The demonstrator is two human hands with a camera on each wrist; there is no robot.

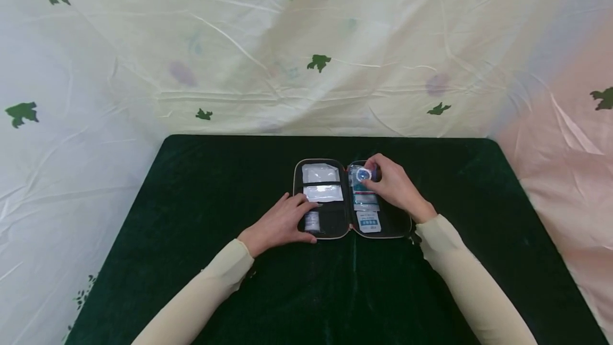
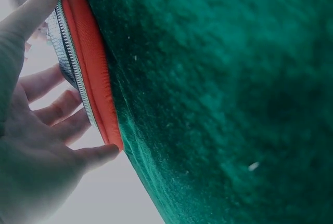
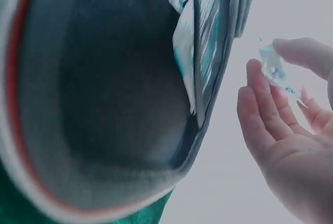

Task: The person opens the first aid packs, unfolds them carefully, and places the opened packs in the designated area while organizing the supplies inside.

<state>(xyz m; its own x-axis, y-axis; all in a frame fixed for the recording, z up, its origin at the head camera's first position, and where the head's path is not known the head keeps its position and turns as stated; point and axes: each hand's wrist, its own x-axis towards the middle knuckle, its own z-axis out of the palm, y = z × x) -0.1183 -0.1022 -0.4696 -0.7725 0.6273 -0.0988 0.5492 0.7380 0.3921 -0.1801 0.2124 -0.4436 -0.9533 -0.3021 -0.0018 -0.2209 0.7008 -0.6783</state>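
Observation:
A small dark zip case [image 1: 332, 220] lies unfolded on the table, showing a red outer side [image 2: 91, 63] in the left wrist view. My left hand [image 1: 282, 222] rests at its left front corner with fingers spread, some reaching over the rim. Under those fingers, a white bottle-like cylinder [image 1: 312, 221] lies in the left half. Above the right half, my right hand [image 1: 395, 182] pinches a small clear, shiny plastic piece [image 3: 273, 65] between thumb and fingers. From the head, a white ring with a blue middle [image 1: 364, 174] shows at these fingertips; its exact kind is unclear.
Two white packets [image 1: 321, 173] sit under a strap in the left half. The right half holds clear blue-and-white packets [image 1: 366, 201] and a small white printed packet [image 1: 369, 222]. Dark green cloth [image 1: 230, 174] covers the table; patterned fabric [image 1: 239, 57] hangs behind.

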